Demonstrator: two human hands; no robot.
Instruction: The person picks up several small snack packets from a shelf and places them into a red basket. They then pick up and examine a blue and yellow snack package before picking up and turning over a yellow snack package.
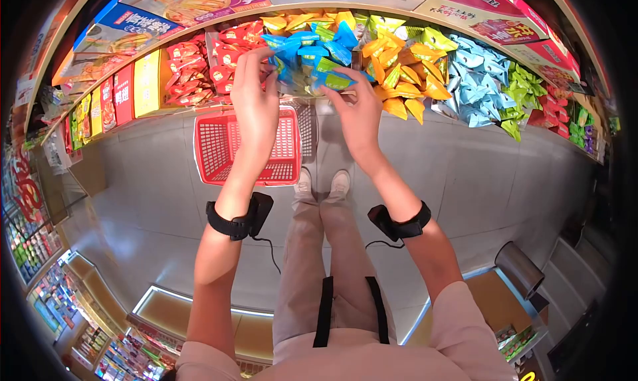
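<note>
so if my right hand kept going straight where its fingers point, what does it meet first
Your right hand meets the blue and green packets first; it is touching them now. Depth beyond them is unclear.

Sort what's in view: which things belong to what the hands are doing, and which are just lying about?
In hand: bunch of blue and green crinkly plastic snack packets, gripped by left hand and right hand.
Lying about: red plastic mesh basket on the floor; red packets; yellow-orange packets; pale blue packets; flat printed cardboard boxes above.
</note>
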